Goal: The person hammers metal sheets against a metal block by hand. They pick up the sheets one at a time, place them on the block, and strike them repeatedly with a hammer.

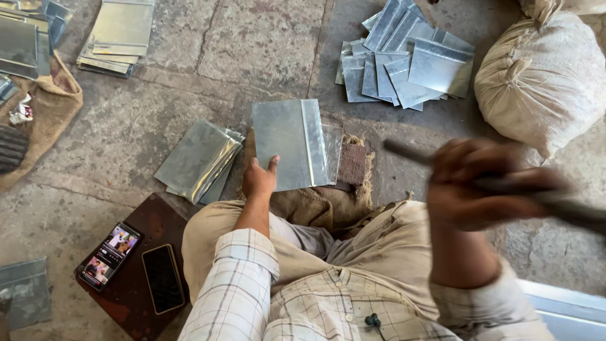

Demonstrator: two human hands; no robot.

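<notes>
My left hand [259, 178] presses on the near edge of a grey metal sheet [289, 143] that has a folded strip along its right side. The sheet lies on a piece of burlap [315, 205] over a dark block [352, 165] in front of my knees. My right hand [483, 183] is raised to the right and grips a long dark tool [574, 208], a bar or hammer handle, blurred by motion. It hovers well right of the sheet, not touching it.
A loose pile of metal sheets [404, 60] lies at the back right beside a tied sack [543, 79]. More sheets [199, 161] lie left of the work sheet, and a stack [118, 35] sits at the back left. Two phones [163, 278] rest on a brown board [136, 300].
</notes>
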